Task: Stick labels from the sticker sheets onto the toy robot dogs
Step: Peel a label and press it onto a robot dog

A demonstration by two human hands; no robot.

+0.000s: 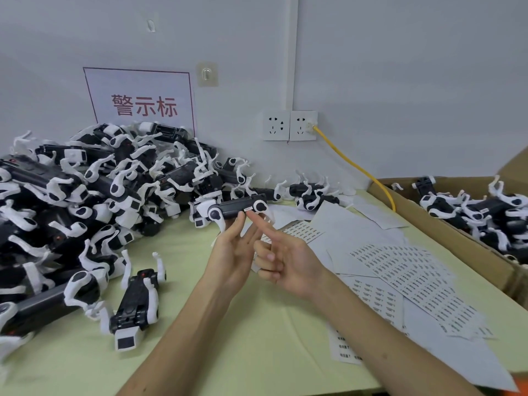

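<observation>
left hand [235, 254]: palm toward camera, fingers nearly straight and reaching up, fingertips [241, 216] pinching the held dog [234, 209] from below. thumb not visible. the dog is up off the surface [257, 324], in front of the wall, centre of view.

right hand [287, 264]: index finger straight, its tip at the lower edge of the dog's body just under the label [248, 208]. other fingers curled into the palm, grasping nothing.

held dog: long axis about horizontal, left to right, right end slightly higher. dark flank faces camera, with a round leg joint at each end. white head block looks to be at the left end, can't be sure. the label sits on the flank near the right joint.

containers: cardboard box [457, 238] on the right, open top, boxed dogs [471, 208] jumbled inside.

pile of dogs [100, 181] on the left, heaped against the wall. loose dog [137, 304] lies on the surface near the pile, long axis running away from camera, head block at the near end.

sticker sheets [414, 270] are fanned out and overlapping on the surface between the right forearm and the box.
</observation>
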